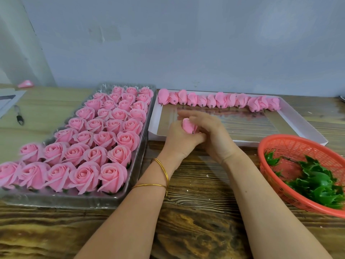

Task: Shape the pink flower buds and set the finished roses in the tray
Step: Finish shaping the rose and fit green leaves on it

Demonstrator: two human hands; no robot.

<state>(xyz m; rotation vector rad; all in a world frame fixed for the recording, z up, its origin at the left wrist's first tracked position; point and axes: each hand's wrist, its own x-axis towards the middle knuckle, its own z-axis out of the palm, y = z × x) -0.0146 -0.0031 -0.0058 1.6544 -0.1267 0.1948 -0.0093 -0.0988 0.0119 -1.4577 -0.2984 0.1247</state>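
Wooden desk point(196, 230), dark heavy grain, fills the near field. Pale blue-grey wall point(186, 43) stands behind it.

Left side of the desk: a long clear plastic tray point(61, 202), running away toward the wall. It is nearly full of opened pink roses point(104, 137) in tidy rows. A strip of bare cups shows at the far end.

Just beside it on the right: a shallow white box point(153, 120) with a glossy floor. A single row of closed pink buds point(220, 100) lies along its far wall, stub stems pointing toward the person.

Near right: a red mesh basket point(280, 144), partly cut by the frame edge. It holds a heap of green leaf pieces point(317, 182).

Both forearms come up from the bottom edge, and the hands meet over the near left corner of the box. The left hand point(179, 139) grips a single bud point(189, 126), fingers curled round its lower part. The bud's stem end faces down toward the person. The right hand point(211, 131) has its fingers stretched nearly straight across the far side of that bud, touching it. Its thumb cannot be made out.

Two thin gold bangles point(162, 171) sit on the left wrist.

Far left, well apart from the work: a sheet of paper point(9, 100), a pen point(18, 114) lying beside it, and a small pink scrap point(26, 84) against the wall.
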